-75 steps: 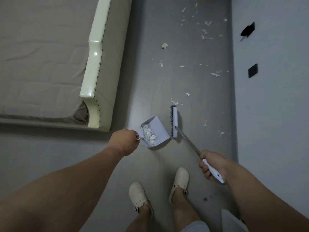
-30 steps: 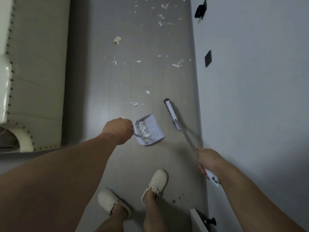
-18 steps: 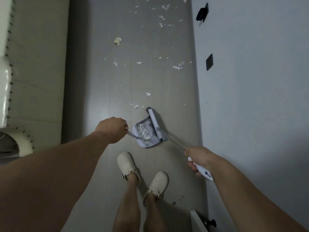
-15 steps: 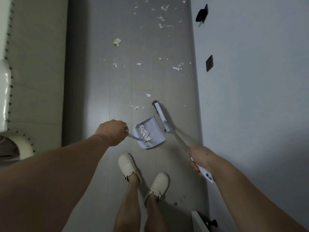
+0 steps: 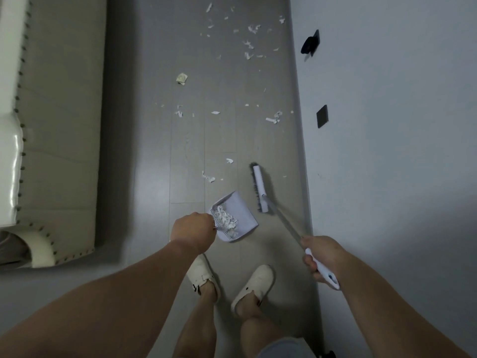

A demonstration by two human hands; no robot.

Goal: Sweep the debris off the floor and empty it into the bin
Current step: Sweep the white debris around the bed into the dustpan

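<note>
Head view: right hand (image 5: 321,257), closed on the long-handled white broom (image 5: 259,191), has swung it back off the lavender plastic dustpan (image 5: 233,217) (left hand (image 5: 193,229) grips that), readying another stroke.

No readable text, labels, brands or numbers on anything.

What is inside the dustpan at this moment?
The dustpan, held by the left hand, holds a pile of white scraps gathered at its handle end; the front half is bare. Whatever lies beneath the pile is hidden.
</note>
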